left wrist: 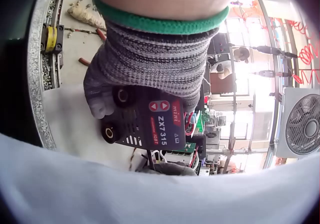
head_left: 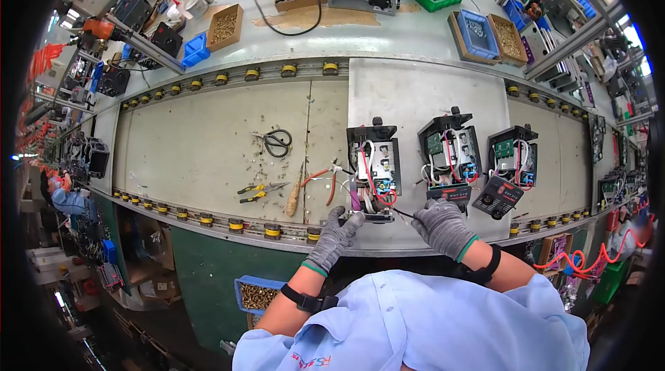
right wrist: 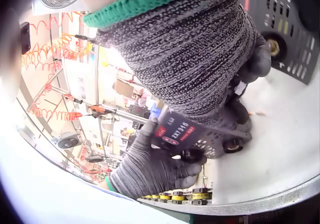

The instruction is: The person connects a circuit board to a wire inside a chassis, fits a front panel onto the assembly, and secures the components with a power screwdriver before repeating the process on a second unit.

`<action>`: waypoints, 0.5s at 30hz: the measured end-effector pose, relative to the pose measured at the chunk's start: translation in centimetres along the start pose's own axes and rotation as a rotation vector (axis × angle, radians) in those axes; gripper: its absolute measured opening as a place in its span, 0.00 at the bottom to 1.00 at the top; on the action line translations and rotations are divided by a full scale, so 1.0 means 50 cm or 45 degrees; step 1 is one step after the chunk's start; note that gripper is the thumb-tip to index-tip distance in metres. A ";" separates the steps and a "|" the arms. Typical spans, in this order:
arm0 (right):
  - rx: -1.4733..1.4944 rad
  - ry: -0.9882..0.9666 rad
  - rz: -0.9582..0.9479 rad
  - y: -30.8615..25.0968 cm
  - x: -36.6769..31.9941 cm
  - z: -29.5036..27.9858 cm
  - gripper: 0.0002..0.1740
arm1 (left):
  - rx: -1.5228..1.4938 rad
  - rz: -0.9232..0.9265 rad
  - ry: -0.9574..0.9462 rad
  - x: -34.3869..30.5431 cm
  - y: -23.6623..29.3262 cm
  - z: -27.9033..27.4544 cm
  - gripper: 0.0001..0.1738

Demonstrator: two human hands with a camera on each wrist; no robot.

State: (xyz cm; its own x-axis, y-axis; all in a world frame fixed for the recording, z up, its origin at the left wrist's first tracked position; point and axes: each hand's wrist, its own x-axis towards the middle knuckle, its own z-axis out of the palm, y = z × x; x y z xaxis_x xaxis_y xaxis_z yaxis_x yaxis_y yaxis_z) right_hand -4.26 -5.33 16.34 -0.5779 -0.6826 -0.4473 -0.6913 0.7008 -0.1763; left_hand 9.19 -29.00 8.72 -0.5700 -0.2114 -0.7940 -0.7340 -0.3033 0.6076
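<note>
Black panel [left wrist: 159, 125] held between left hand [head_left: 334, 236] and right hand [head_left: 443, 227].

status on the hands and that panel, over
Hands: left hand and right hand both grip black front panel. Panel held at near edge of open unit. Red wires crowd that edge.

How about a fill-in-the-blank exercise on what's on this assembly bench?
1. The left hand and right hand are gloved in grey knit with ____ cuffs.
2. The front panel they hold reads ZX7 ____ in the left wrist view.
3. On the pale board stand ____ open units in a row.
4. In the head view, the scissors lie to the ____ of those units.
Missing words: green; 315; three; left.
</note>
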 end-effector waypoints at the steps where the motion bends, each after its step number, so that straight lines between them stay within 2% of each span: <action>1: 0.016 0.004 0.054 -0.003 -0.001 -0.011 0.14 | -0.007 0.004 -0.008 0.009 -0.016 -0.012 0.54; 2: 0.072 0.144 0.042 -0.005 -0.002 -0.019 0.12 | 0.018 0.112 0.069 0.016 -0.024 -0.024 0.52; 3: 0.062 0.144 0.045 -0.012 -0.001 -0.031 0.12 | 0.042 0.221 0.146 0.020 -0.030 -0.035 0.50; 4: 0.289 0.204 0.059 -0.023 0.003 -0.049 0.11 | -0.026 0.250 0.189 0.017 -0.040 -0.047 0.43; 5: 0.515 0.264 0.070 -0.034 0.007 -0.062 0.10 | -0.034 0.255 0.184 0.011 -0.037 -0.055 0.43; 6: 0.506 0.266 0.068 -0.041 0.013 -0.062 0.10 | 0.035 0.450 0.236 0.008 -0.037 -0.064 0.38; 7: 0.697 0.314 0.021 -0.048 0.022 -0.055 0.09 | 0.105 0.644 0.293 0.002 -0.036 -0.069 0.33; 8: 0.892 0.359 -0.030 -0.057 0.029 -0.052 0.09 | 0.097 0.646 0.299 -0.016 -0.019 -0.067 0.33; 10: 0.898 0.284 -0.035 -0.081 0.036 -0.057 0.09 | 0.057 0.698 0.099 -0.066 0.041 -0.054 0.23; 11: 0.907 0.214 -0.032 -0.091 0.039 -0.060 0.10 | 0.053 0.703 0.105 -0.078 0.061 -0.050 0.23; 13: 0.915 0.264 -0.099 -0.100 0.054 -0.047 0.10 | 0.185 0.695 -0.146 -0.093 0.085 -0.039 0.18; 14: 0.928 0.314 -0.163 -0.102 0.065 -0.037 0.10 | 0.145 0.823 -0.138 -0.094 0.087 -0.037 0.15; 15: 0.940 0.364 -0.227 -0.104 0.072 -0.034 0.10 | 0.142 0.829 -0.135 -0.092 0.097 -0.032 0.15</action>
State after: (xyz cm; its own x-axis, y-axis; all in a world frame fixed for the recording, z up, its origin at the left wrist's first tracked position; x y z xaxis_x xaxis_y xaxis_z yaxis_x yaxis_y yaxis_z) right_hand -3.50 -11.77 17.15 -0.6435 -0.7536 -0.1339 -0.3768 0.4642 -0.8016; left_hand 8.84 -30.97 15.27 -0.9386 -0.2247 -0.2619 -0.2584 -0.0456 0.9650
